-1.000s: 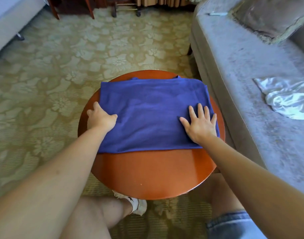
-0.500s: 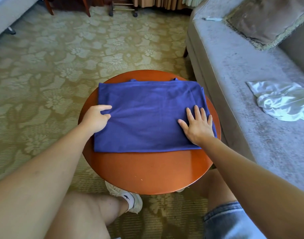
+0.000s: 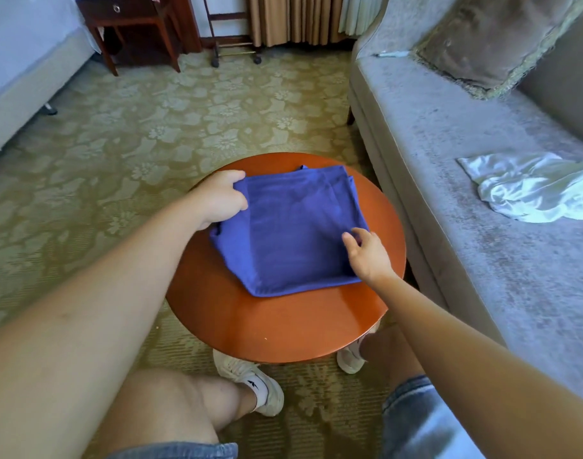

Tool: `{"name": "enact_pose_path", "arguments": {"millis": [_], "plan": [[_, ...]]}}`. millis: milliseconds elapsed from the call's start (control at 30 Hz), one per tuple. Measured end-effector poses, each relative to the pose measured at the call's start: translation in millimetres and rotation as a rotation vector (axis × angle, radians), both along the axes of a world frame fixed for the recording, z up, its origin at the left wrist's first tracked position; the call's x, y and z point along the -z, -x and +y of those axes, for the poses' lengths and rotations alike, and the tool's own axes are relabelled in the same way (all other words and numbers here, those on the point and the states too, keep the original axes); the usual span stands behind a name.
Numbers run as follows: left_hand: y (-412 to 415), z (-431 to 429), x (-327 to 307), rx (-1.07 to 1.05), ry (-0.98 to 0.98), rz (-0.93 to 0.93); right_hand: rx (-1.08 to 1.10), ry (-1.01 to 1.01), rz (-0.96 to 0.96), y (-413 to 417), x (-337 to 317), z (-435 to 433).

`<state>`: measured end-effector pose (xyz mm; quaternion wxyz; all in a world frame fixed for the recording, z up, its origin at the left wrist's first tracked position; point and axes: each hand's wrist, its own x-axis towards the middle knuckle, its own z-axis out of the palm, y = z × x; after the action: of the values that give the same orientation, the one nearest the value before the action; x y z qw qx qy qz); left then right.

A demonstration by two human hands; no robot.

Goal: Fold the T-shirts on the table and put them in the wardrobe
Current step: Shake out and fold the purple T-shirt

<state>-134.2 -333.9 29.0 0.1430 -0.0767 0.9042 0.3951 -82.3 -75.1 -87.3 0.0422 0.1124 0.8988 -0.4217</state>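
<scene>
A blue T-shirt (image 3: 293, 230) lies folded into a rough square on the round orange-brown table (image 3: 283, 329). My left hand (image 3: 218, 198) grips the shirt's left side, fingers curled over the fabric near its far left corner. At the shirt's right edge my right hand (image 3: 366, 253) hovers or lightly touches the cloth with loosely bent fingers; no grip shows there. No wardrobe is in view.
A grey sofa (image 3: 465, 160) runs along the right with a white satin cloth (image 3: 528, 190) and a cushion (image 3: 492, 41) on it. A bed edge (image 3: 18, 94) is at far left, a dark wooden nightstand (image 3: 134, 24) behind. My knees and white shoes sit under the table.
The shirt's left part has been folded over to the right, making it narrower. My left hand moved right gripping the fabric; my right hand lifted from pressing flat. The camera tilted up.
</scene>
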Motion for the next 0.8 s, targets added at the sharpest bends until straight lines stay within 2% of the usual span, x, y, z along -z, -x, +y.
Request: {"name": "enact_pose_path", "arguments": {"millis": [133, 200, 267, 333, 400, 500, 567, 633, 667, 733, 800], "plan": [[-1.4, 78.9, 0.0, 0.062, 0.059, 0.058, 0.096, 0.453, -0.098, 4.6, -8.2, 12.5], [-6.2, 120.3, 8.2, 0.144, -0.051, 0.042, 0.151, 0.625, -0.148, 9.6, -11.5, 18.8], [-12.6, 148.8, 22.5, 0.108, -0.247, 0.008, 0.178, 0.718, -0.185, 13.3, -10.1, 26.9], [-20.3, 155.0, 40.3, -0.036, -0.261, 0.085, 0.153, 0.622, -0.175, 15.5, -6.7, 34.7], [-30.6, 145.2, 66.8, -0.076, -0.013, 0.172, 0.137, 0.5, -0.154, 16.1, -1.0, 40.1], [-50.7, 128.3, 105.8, 0.041, 0.376, 0.073, 0.09, 0.344, -0.134, 17.4, 6.8, 40.5], [-60.0, 123.2, 121.3, 0.103, 0.491, 0.005, 0.064, 0.258, -0.13, 15.8, 6.8, 37.5], [-64.3, 118.7, 130.3, 0.141, 0.528, 0.02, 0.052, 0.186, -0.135, 12.1, 6.0, 34.8], [-65.8, 116.2, 133.4, 0.152, 0.54, 0.05, 0.07, 0.112, -0.089, 7.9, 3.2, 32.8], [-69.4, 110.8, 138.8, 0.152, 0.545, 0.111, 0.08, -0.093, 0.188, -1.8, -4.1, 26.0], [-69.6, 105.6, 139.9, 0.15, 0.523, 0.166, -0.129, -0.228, 0.417, -6.6, -7.6, 11.2]]}}
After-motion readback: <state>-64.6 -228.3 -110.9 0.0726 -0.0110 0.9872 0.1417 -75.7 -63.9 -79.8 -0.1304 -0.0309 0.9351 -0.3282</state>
